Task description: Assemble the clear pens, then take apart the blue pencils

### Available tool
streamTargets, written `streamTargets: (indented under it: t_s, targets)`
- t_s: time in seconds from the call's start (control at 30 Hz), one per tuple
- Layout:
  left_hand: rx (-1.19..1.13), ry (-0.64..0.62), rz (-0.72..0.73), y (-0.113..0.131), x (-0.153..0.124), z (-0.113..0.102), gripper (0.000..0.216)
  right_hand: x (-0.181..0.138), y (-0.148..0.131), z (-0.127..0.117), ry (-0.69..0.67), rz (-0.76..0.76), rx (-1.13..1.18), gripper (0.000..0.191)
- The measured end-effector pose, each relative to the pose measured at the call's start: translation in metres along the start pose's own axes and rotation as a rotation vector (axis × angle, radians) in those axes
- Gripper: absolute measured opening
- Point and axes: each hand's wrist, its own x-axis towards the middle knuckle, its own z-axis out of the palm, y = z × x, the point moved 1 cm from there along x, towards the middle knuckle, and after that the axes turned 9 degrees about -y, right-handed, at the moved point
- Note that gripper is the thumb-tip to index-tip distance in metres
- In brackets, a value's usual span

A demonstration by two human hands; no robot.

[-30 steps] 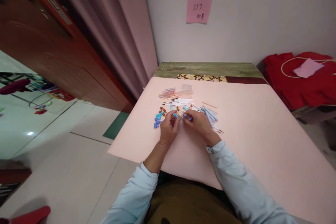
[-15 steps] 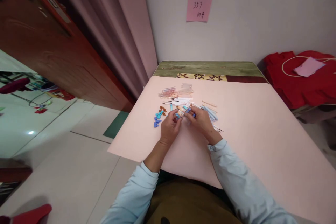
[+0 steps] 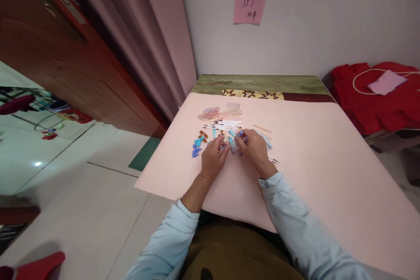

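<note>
A heap of small pen parts (image 3: 229, 124) lies on the pink sheet (image 3: 311, 148): thin refills, blue barrels, brown and blue caps. My left hand (image 3: 212, 157) is curled, its fingertips pinching a small part I cannot make out. My right hand (image 3: 254, 146) is closed round a light blue pen barrel (image 3: 231, 142), its end meeting the left fingertips. Loose blue caps (image 3: 197, 148) lie just left of my left hand. Clear plastic sleeves (image 3: 216, 113) sit at the far side of the heap.
The pink sheet covers a table (image 3: 259, 84) against the wall. A pink note (image 3: 250, 1) is stuck on the wall. A red bag (image 3: 374, 96) lies to the right, and a curtain (image 3: 157, 35) and wooden door (image 3: 65, 52) stand to the left.
Both hands have shifted slightly away from me toward the heap. My right hand has turned the blue barrel so that it points at the left fingertips.
</note>
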Motion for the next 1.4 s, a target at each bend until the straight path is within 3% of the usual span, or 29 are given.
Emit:
streamTargets:
  t_s: [0.13,0.2,0.3,0.37,0.53,0.67,0.77,0.93,1.23,1.4]
  targets:
    - [-0.067,0.193,-0.071,0.003,0.003,-0.027,0.021,0.001,-0.002,0.0,0.034,0.077,0.054,0.016]
    - [-0.064,0.219,-0.138,0.002,0.003,-0.047,0.018,0.0,-0.003,0.0,0.02,0.089,0.081,0.016]
    - [0.051,0.071,-0.231,-0.001,0.0,-0.068,0.012,0.0,-0.004,0.001,0.022,0.075,0.138,0.021]
    - [0.136,-0.058,-0.306,-0.002,-0.006,-0.071,0.009,-0.001,-0.004,0.001,0.034,0.053,0.177,0.024]
    - [0.267,-0.317,-0.41,0.003,-0.022,-0.059,0.021,-0.004,-0.007,0.0,-0.008,-0.084,0.278,0.017]
    - [0.281,-0.387,-0.361,0.009,-0.024,-0.044,0.016,-0.006,-0.012,-0.001,-0.132,-0.258,0.291,0.012]
    - [0.18,-0.313,-0.283,0.009,-0.02,-0.027,0.022,-0.005,-0.009,-0.003,-0.126,-0.266,0.25,0.009]
    - [0.004,-0.051,-0.164,0.007,-0.019,-0.009,0.022,-0.009,-0.003,-0.004,-0.087,-0.191,0.233,0.019]
    - [0.096,0.121,-0.136,-0.003,-0.02,-0.024,0.017,-0.04,-0.008,0.007,0.152,-0.13,0.163,0.028]
    - [0.225,0.126,-0.188,-0.021,-0.009,-0.035,0.022,-0.043,-0.006,0.013,0.171,-0.189,0.059,0.025]
